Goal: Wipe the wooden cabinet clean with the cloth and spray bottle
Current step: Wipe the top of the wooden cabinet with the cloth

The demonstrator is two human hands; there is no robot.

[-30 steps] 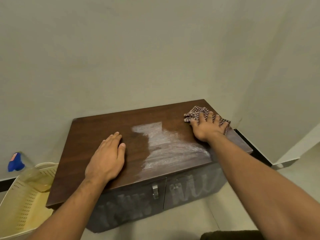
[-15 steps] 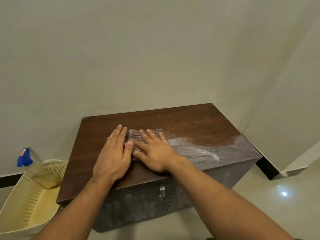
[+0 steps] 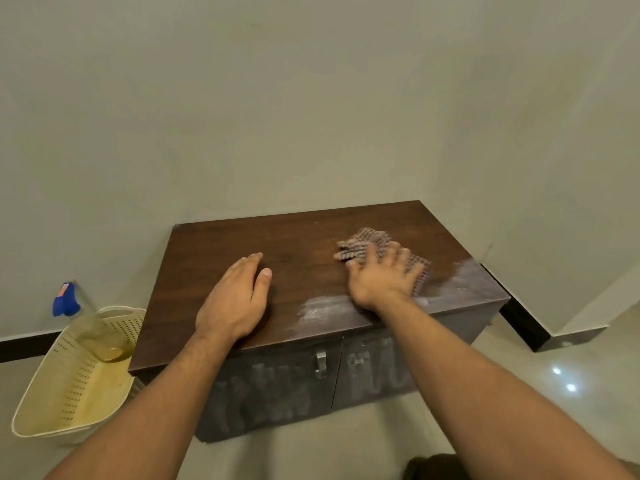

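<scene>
A low dark wooden cabinet (image 3: 298, 244) stands against the wall, its top smeared with whitish residue near the front and right edges. My right hand (image 3: 381, 278) presses flat, fingers spread, on a checked brown cloth (image 3: 363, 242) on the right half of the top; the hand and cloth are motion-blurred. My left hand (image 3: 235, 299) rests flat on the left half of the top, holding nothing. A clear spray bottle (image 3: 93, 327) with a blue trigger head (image 3: 64, 301) leans inside the basket to the left of the cabinet.
A cream perforated plastic basket (image 3: 69, 386) sits on the floor at the cabinet's left side. The cabinet's front doors (image 3: 277, 386) carry white smears and a metal handle (image 3: 321, 363). Walls close in behind and on the right; tiled floor lies in front.
My right hand has swept the cloth from beside my left hand back to the right side of the top. White residue in the middle is gone. My left hand stays put.
</scene>
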